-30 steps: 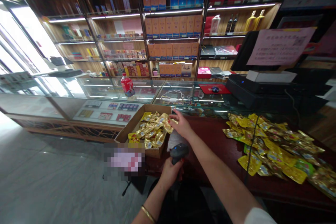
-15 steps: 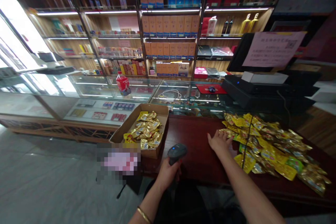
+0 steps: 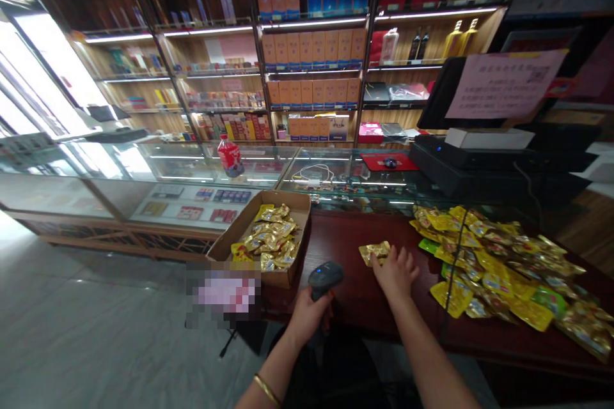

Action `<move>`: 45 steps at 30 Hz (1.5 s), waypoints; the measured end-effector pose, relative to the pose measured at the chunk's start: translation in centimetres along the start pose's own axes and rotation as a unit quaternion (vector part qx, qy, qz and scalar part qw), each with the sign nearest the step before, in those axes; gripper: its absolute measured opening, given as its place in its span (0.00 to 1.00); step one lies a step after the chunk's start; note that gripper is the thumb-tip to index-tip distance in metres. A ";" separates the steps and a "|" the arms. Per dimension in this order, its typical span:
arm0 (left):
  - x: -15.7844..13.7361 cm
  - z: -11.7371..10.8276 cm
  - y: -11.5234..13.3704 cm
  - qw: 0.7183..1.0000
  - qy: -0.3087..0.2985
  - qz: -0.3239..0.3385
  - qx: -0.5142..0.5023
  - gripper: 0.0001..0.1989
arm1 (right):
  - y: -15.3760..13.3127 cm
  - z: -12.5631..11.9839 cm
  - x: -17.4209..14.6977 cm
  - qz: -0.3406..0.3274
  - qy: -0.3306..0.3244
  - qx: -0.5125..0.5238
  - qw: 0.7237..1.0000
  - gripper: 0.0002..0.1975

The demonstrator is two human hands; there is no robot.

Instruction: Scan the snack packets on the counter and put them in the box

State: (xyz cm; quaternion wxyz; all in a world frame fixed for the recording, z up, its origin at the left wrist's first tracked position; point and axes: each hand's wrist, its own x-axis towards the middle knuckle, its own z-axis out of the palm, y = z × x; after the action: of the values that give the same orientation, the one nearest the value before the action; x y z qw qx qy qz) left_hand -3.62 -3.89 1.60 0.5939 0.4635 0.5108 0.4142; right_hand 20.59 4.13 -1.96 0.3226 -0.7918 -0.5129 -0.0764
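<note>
Just right of the cardboard box (image 3: pixel 293 202), our left hand (image 3: pixel 306 316) wraps the scanner (image 3: pixel 325 274) below its head, seemingly leaving that clear, while farther right our right hand (image 3: pixel 396 273) pinches the gold packet (image 3: pixel 368 253) by one end.

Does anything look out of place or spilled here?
Nothing looks spilled. Oddly, a pixelated patch beside the cardboard box hides whatever is there, and a dark cord untidily crosses in front of the heaped packets.

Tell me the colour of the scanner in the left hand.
The scanner is dark grey; the head view shows it best.
</note>
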 end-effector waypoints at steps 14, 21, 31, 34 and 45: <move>-0.5 -0.2 0.5 0.998 -0.043 0.002 0.053 0.23 | 0.9 -0.7 0.4 -0.007 -0.015 0.282 0.959 0.29; -0.8 -0.4 0.6 0.997 -0.054 0.002 0.047 0.23 | 0.9 -0.5 0.3 -0.005 -0.019 0.305 0.952 0.30; -0.4 -0.2 0.3 0.998 -0.048 0.000 0.035 0.23 | 1.3 -0.9 0.8 0.058 -0.059 0.346 0.935 0.32; -0.2 0.0 0.0 0.999 -0.038 -0.002 0.024 0.22 | -0.2 -0.7 2.1 0.088 -0.087 0.397 0.909 0.32; 0.0 0.0 -0.2 0.999 -0.022 -0.004 0.030 0.23 | -20.4 0.0 6.1 -0.047 -0.319 0.486 0.812 0.21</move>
State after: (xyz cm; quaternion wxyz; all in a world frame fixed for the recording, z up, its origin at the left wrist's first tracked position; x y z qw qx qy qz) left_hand -3.60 -3.97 1.42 0.5925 0.4885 0.5113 0.3858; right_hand 5.81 14.25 9.62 0.4794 -0.4868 -0.5941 0.4246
